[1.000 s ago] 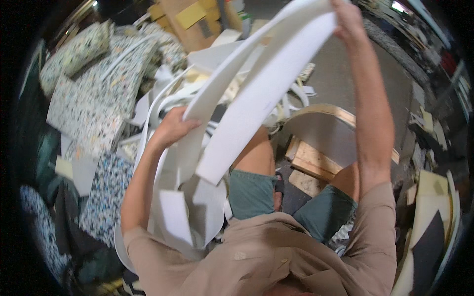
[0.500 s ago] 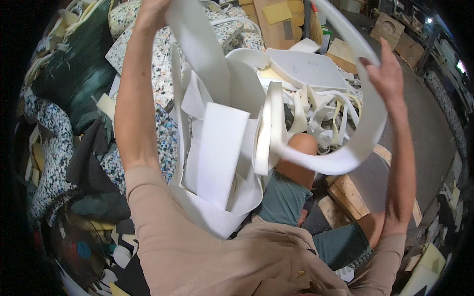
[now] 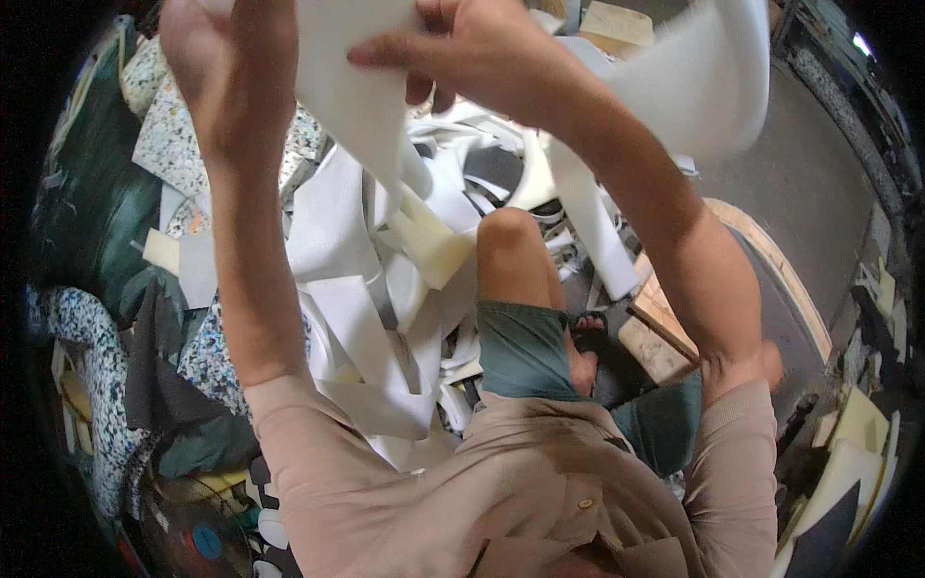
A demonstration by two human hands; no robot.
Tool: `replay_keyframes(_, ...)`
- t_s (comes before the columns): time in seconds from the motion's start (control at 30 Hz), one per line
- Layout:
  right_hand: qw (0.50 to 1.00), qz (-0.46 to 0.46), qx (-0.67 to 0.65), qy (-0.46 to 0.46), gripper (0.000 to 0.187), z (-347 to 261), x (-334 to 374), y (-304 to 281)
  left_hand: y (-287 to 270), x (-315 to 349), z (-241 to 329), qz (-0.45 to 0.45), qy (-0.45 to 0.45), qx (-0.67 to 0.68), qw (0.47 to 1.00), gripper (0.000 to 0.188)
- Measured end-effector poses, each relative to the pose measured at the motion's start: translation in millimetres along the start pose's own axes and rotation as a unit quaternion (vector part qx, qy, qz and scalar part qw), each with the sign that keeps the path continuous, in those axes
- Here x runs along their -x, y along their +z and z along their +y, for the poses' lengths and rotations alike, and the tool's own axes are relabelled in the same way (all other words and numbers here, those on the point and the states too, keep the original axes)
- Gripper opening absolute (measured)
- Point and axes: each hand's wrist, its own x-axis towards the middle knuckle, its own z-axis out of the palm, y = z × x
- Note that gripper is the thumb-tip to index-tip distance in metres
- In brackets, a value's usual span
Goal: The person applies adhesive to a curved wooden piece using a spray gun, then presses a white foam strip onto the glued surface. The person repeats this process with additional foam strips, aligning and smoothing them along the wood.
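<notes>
At the top left, my left hand (image 3: pixel 212 58) is closed at a white foam strip (image 3: pixel 352 87) that hangs down in front of me. Motion blurs this hand, and the frame's top edge cuts it off. My right hand (image 3: pixel 467 43) reaches across from the right with its fingers apart. One finger lies over the strip's face, while others bend beside its edge. Behind the right forearm a broad curved piece of white foam (image 3: pixel 699 87) swings, smeared by motion. Whether it joins the strip I cannot tell. White foam offcuts (image 3: pixel 356 332) are heaped below the hands.
Speckled foam (image 3: pixel 92 366) and a dark green sheet (image 3: pixel 92 212) lie to the left. A wooden piece with a curved rim (image 3: pixel 771 275) rests on the floor at the right. Yellowish foam pieces (image 3: pixel 858 433) stand at the lower right. My bent knee (image 3: pixel 511 236) borders the heap.
My right hand has swung left from the far right toward my left hand. The big foam loop has left my lap. My left hand has shifted left, and more of the offcut heap shows.
</notes>
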Motion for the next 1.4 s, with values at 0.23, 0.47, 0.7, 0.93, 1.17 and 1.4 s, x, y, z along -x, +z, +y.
replay_keyframes(0.23,0.974,0.224,0.022,-0.003,0.037,-71,17,-81,-16,261,-15,-0.252,-0.024,-0.243,0.937,0.112)
replay_keyframes(0.47,0.898,0.367,0.233,0.064,0.039,-169,179,-179,-36,348,-128,-0.607,-0.122,-0.469,0.630,0.046)
replay_keyframes(0.7,0.796,0.453,0.376,0.142,0.040,-277,343,-221,-49,285,-181,-0.572,-0.317,-0.522,0.548,0.044)
replay_keyframes(0.93,0.778,0.475,0.392,0.126,0.042,-351,420,-234,131,219,-18,-0.333,-0.453,0.411,0.718,0.104)
replay_keyframes(1.17,0.878,0.405,0.251,0.041,0.045,-337,467,-224,261,233,179,-0.289,-0.477,0.827,0.069,0.123)
replay_keyframes(1.4,0.839,0.516,0.163,0.053,0.077,-270,524,-161,282,297,199,-0.299,-0.714,0.605,0.184,0.112)
